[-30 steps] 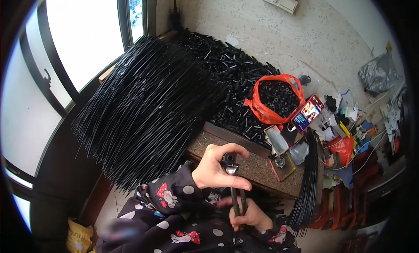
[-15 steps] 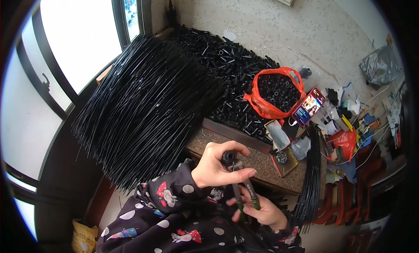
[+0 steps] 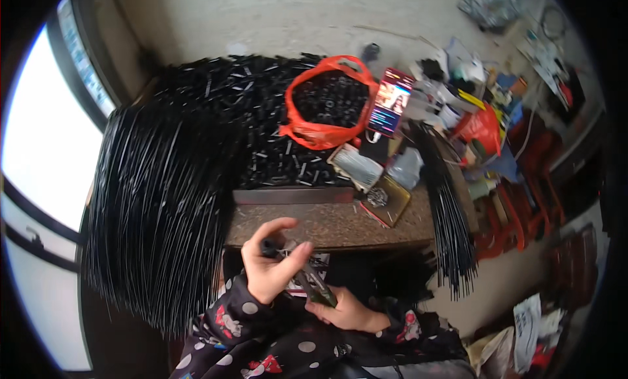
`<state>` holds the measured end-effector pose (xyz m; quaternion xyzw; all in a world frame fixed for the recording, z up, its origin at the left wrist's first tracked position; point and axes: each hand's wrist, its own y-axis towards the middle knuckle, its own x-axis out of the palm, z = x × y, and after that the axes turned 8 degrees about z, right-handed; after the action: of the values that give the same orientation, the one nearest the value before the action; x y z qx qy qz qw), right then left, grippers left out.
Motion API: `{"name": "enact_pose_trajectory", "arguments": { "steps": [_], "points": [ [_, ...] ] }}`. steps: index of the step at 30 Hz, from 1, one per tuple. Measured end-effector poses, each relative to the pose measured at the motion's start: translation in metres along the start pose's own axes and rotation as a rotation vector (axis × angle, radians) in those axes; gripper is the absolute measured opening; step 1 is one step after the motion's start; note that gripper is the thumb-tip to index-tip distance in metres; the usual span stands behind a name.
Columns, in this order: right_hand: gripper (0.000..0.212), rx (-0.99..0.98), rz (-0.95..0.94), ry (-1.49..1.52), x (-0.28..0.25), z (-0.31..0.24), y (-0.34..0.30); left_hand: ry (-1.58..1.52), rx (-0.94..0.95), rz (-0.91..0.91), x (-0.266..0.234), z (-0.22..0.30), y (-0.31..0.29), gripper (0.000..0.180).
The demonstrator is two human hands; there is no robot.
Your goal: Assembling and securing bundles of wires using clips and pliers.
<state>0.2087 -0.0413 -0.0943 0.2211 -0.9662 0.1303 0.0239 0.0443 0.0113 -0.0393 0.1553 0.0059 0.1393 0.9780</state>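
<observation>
Between the curled fingers and thumb of my left hand (image 3: 269,269) is a short black tube (image 3: 268,247), its round open end facing up. My right hand (image 3: 350,311) is wrapped round the green handles of a pair of pliers (image 3: 319,288). The pliers' jaws reach up to the left thumb and the tube; motion blur hides whether they touch it. Both hands are in front of the table's near edge, above my lap.
A brown speckled table (image 3: 294,225) carries a heap of short black tubes (image 3: 229,91), kept back by a dark metal bar (image 3: 294,196). Long black strands (image 3: 157,215) hang off the left, a thinner bundle (image 3: 448,215) off the right. A red plastic bag (image 3: 314,135) and phone (image 3: 391,103) stand behind.
My view has swung to the right, so the table and everything on it appear further left. The pliers' handles, spread apart before, now look closer together. Both hands keep their hold.
</observation>
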Motion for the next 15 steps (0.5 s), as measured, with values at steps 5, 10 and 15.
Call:
{"name": "enact_pose_trajectory", "arguments": {
  "steps": [5, 10, 15],
  "points": [
    [0.007, -0.419, 0.624, -0.548, -0.089, -0.01, 0.06, -0.256, 0.016, -0.087, -0.004, -0.016, 0.006, 0.052],
    [0.019, -0.583, 0.834, -0.994, -0.188, 0.015, 0.092, -0.17, 0.069, -0.19, 0.0, -0.019, 0.007, 0.052],
    [0.026, -0.615, 0.662, -1.193, -0.185, 0.009, 0.09, -0.137, 0.06, -0.18, 0.001, -0.02, 0.013, 0.05]
  ]
}}
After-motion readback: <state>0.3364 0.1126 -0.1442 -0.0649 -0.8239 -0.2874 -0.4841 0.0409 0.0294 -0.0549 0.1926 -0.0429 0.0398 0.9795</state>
